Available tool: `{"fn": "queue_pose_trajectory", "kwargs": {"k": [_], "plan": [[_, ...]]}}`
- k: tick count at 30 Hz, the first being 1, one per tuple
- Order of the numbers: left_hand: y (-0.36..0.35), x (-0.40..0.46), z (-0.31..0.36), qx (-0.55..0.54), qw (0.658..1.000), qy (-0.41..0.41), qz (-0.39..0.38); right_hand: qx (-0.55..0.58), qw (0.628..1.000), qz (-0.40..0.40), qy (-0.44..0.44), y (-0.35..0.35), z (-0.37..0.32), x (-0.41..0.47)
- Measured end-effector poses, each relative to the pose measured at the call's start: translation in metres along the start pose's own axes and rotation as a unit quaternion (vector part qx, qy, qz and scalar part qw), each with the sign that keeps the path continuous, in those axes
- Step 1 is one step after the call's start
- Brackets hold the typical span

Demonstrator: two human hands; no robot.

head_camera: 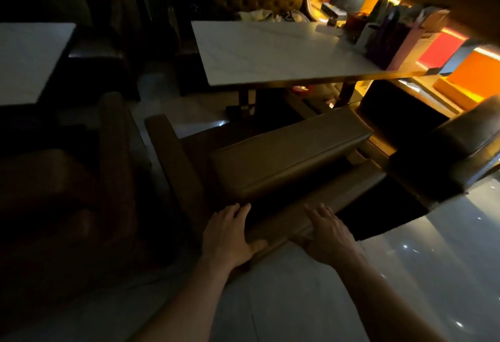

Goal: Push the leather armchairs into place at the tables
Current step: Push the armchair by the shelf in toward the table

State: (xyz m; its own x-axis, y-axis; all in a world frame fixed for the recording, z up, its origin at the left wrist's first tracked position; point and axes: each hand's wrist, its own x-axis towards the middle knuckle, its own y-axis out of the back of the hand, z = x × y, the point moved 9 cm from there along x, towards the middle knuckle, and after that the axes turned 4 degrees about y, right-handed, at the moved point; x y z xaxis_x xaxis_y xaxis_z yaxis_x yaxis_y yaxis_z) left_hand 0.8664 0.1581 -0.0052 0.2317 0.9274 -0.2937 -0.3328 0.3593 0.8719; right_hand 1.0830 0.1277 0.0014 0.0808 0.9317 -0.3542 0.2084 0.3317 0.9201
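Pushing: I have both hands on the top rail of the armchair [270, 163] back, and it needs to go forward under the table [273, 52].
Left hand [230, 236]: laid over the near left end of the rail, fingers wrapped over the top and thumb on my side, grasping it.
Right hand [327, 233]: flat on the rail further right, fingers spread over the top, pressing more than gripping.
Chair: it stands on the floor [284, 301] near the table's front edge, seat not yet under it, and it looks turned a little, its right side closer to the table than its left.
Neighbours: a darker chair [446, 152] sits just beside it on the right, another [54, 192] on the left, with a strip of floor between.
Doing it well: I think I should push harder with my left hand to square the back to the table's front edge, then drive both evenly.
Force: keep it low and level, so the legs slide on the glossy tile rather than tip.
Watch: the right arm could scrape the darker chair; the table's legs [247, 100] could catch the seat front.
Stop: when the seat front passes under the table's front edge.
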Motion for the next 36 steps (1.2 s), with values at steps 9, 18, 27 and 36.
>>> {"fn": "queue_pose_trajectory", "kwargs": {"k": [9,18,27,36], "plan": [[-0.073,0.056,0.057,-0.021,0.994,0.105,0.007,-0.018,0.992,-0.052,0.116,-0.014,0.08,0.099],[-0.122,0.071,0.06,0.01,0.981,0.193,0.025,-0.111,0.965,-0.11,0.209,-0.043,0.129,0.169],[-0.135,0.074,0.051,0.01,0.978,0.193,0.08,-0.094,0.97,-0.08,0.209,-0.056,0.127,0.171],[-0.141,0.081,0.045,-0.006,0.981,0.177,0.078,-0.11,0.972,-0.074,0.196,-0.058,0.122,0.177]]}}
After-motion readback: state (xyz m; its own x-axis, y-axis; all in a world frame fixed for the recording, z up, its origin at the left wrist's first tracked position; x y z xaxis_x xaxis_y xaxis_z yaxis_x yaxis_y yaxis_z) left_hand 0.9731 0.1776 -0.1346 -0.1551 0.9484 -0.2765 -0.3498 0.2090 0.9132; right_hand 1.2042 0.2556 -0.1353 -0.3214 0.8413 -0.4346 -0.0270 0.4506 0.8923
